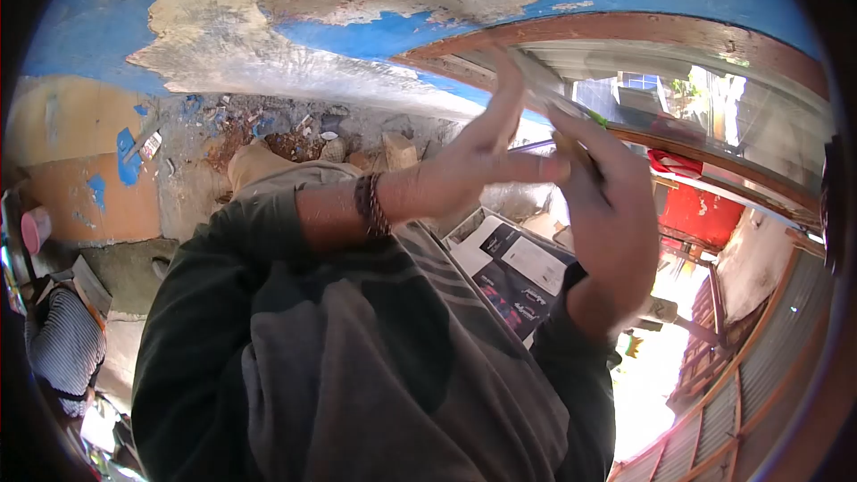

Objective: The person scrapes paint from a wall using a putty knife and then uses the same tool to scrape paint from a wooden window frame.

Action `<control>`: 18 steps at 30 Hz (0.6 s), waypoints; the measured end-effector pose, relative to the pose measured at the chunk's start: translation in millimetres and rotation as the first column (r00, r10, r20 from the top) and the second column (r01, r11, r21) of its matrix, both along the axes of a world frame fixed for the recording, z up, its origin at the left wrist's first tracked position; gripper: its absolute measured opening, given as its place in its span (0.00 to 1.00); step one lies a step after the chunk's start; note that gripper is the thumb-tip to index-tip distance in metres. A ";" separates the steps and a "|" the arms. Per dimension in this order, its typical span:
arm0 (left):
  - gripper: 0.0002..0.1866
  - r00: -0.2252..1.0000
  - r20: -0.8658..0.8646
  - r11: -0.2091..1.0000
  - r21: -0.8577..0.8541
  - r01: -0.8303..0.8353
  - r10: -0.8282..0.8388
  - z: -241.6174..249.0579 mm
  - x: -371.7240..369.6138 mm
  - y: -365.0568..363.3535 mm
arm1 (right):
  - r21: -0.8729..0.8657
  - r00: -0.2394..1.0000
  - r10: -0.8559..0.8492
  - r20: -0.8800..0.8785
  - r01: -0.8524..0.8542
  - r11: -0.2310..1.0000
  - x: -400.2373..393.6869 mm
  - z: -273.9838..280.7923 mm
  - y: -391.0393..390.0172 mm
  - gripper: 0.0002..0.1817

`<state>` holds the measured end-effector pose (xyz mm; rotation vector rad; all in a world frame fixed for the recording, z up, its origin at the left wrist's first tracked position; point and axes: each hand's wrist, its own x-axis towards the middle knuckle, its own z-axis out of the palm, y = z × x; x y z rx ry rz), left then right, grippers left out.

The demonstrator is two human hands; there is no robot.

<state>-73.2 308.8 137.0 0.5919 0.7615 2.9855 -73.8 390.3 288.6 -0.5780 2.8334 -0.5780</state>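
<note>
My left hand (473,156), with a dark braided bracelet (370,205) at the wrist, is raised in front of the blue wall. Its fingers are spread and smeared by motion, and the thumb points towards my other hand. Beside it, my right hand (620,223) is closed around a thin object with a yellowish-brown edge (571,153). The fingers cover most of that object, and I cannot tell what kind it is. Both hands are close together near the lower edge of the wood-framed window (759,49).
Blue paint (89,13) peels from the wall, baring a pale patch (210,31). Rubble (299,138) lies along its foot. A dark printed box (513,277) stands below my hands. At far left are a pink cup (36,228) and a person in striped clothing (64,339).
</note>
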 end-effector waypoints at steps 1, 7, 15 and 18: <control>0.58 0.991 0.085 0.984 0.153 0.094 -0.107 3.6 0.7 -2.2 | -0.032 0.994 0.091 -0.063 -0.093 0.995 -10.5 -19.9 1.2 0.15; 0.62 0.994 -0.103 0.993 -0.109 -0.047 0.035 -13.2 3.3 -2.3 | 0.027 0.991 -0.092 0.096 0.090 0.996 5.2 -6.6 1.6 0.19; 0.65 0.982 -0.170 0.980 -0.168 -0.108 0.079 -12.5 1.1 3.9 | -0.058 0.999 -0.021 -0.032 0.019 0.998 14.0 -7.9 11.0 0.17; 0.63 0.965 -0.215 0.938 -0.274 -0.210 0.153 -5.5 -2.4 4.4 | -0.083 0.997 -0.062 0.050 0.066 0.994 8.3 13.6 1.5 0.17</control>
